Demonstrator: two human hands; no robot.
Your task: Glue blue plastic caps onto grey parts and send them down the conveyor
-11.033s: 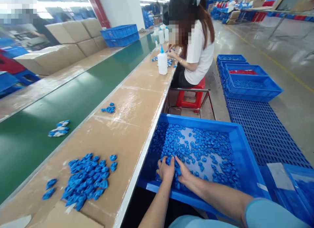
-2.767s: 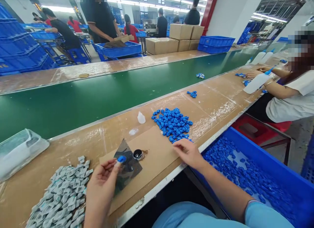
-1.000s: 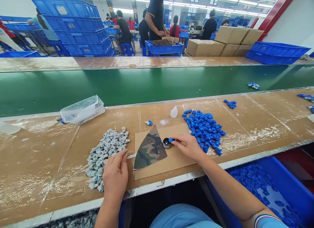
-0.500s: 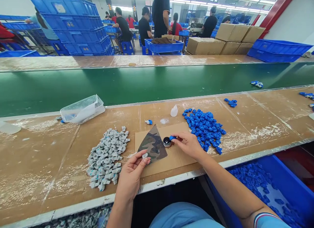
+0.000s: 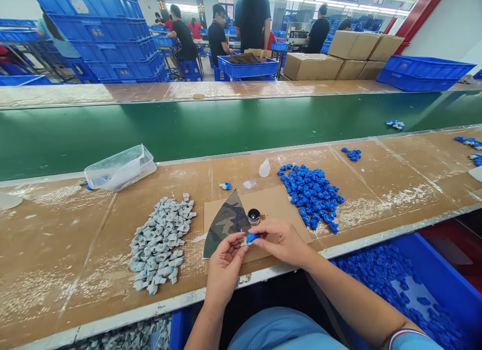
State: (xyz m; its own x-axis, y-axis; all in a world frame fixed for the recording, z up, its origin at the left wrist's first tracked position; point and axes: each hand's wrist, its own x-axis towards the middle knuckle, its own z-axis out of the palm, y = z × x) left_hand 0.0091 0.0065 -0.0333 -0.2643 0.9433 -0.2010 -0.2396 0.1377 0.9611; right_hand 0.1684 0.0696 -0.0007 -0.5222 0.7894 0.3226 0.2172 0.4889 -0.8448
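Over the cardboard sheet (image 5: 278, 204), my left hand (image 5: 228, 259) pinches a small grey piece (image 5: 245, 242). My right hand (image 5: 278, 242) holds a blue piece (image 5: 252, 237) against it, and the two pieces touch. Just beyond my fingers stands a small round black container (image 5: 254, 216). A camouflage fabric piece (image 5: 226, 222) lies on the cardboard to its left. The pile of grey pieces (image 5: 161, 242) is left of my hands, the pile of blue pieces (image 5: 312, 192) to the right. A joined blue and grey piece (image 5: 225, 186) lies behind the fabric.
A clear plastic box (image 5: 120, 171) and a small white bottle (image 5: 264, 168) stand on the table. Beyond runs a green conveyor belt (image 5: 188, 124). A blue bin (image 5: 425, 274) sits below the table edge at right. People work in the background.
My right hand has moved from the black container toward me and left, bringing the blue piece to the grey one. My left hand has shifted right. The two pieces now meet.
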